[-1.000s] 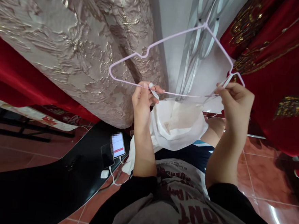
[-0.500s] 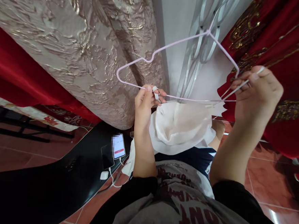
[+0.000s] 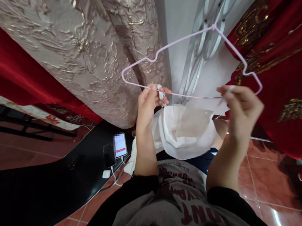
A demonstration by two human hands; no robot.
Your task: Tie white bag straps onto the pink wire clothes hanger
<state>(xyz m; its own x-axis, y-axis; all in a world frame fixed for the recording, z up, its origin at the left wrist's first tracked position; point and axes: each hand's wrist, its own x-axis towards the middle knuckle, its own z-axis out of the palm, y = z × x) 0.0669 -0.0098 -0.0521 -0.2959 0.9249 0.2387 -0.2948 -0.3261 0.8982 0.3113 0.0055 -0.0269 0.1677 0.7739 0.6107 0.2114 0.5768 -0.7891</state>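
Note:
A pale pink clothes hanger (image 3: 181, 42) hangs in front of me, hook upward. My left hand (image 3: 152, 96) is closed in a pinch on the left part of its lower bar, with a short white strip (image 3: 161, 95) at the fingers. Over at the right part of that bar, my right hand (image 3: 240, 107) is closed on a thin white strap (image 3: 230, 89); the fingertips are smeared by motion. Below the bar a white cloth garment (image 3: 188, 129) droops toward my lap. Whether the strap passes round the bar is too blurred to tell.
Embossed beige fabric (image 3: 83, 43) hangs at the left, red cloth with gold trim (image 3: 286, 67) at the right. Behind the hanger is a white metal scrollwork piece (image 3: 195, 68). A black bench (image 3: 44, 188) at lower left bears a lit phone (image 3: 120, 147), a dark phone (image 3: 108, 156) and a white case (image 3: 106, 174).
My right hand has moved left and down to the lower bar, and the strap it stretched out is now mostly hidden at the fingers. My left hand keeps its grip; the hanger has shifted slightly right.

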